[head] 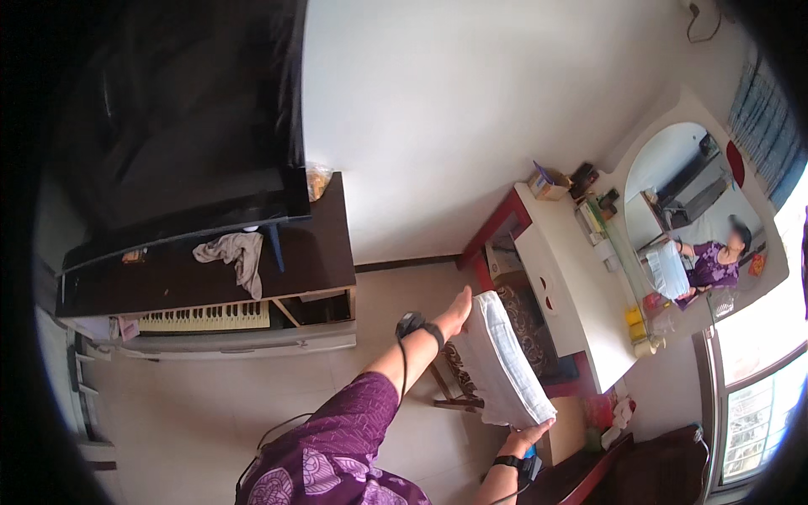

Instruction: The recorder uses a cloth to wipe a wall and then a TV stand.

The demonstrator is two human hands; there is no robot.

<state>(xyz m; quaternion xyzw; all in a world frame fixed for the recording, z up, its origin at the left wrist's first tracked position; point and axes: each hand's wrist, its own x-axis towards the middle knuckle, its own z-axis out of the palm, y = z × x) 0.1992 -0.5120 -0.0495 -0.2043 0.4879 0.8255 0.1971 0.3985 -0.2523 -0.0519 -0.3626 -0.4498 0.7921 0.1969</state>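
Between my hands is a thick white and pale-blue cloth bundle (pixel 505 360), perhaps a pillow or folded bedding. It is held up at a slant, with its folded, layered edge facing up. At its far end is my left hand (pixel 456 314), gripping it with the fingers mostly hidden. My right hand (pixel 529 437) holds the near end, its thumb along the lower corner. A chair with patterned brown upholstery (pixel 521 328) stands behind and below the bundle. The dressing-table mirror (pixel 688 183) reflects a person holding the same bundle.
A white and red dressing table (pixel 574 284) stands to the right, with small boxes and bottles on top. To the left, a dark-topped cabinet (pixel 315 252) bears a large television (pixel 189 113) and a crumpled cloth (pixel 237 255). A keyboard (pixel 208 317) sits inside it.
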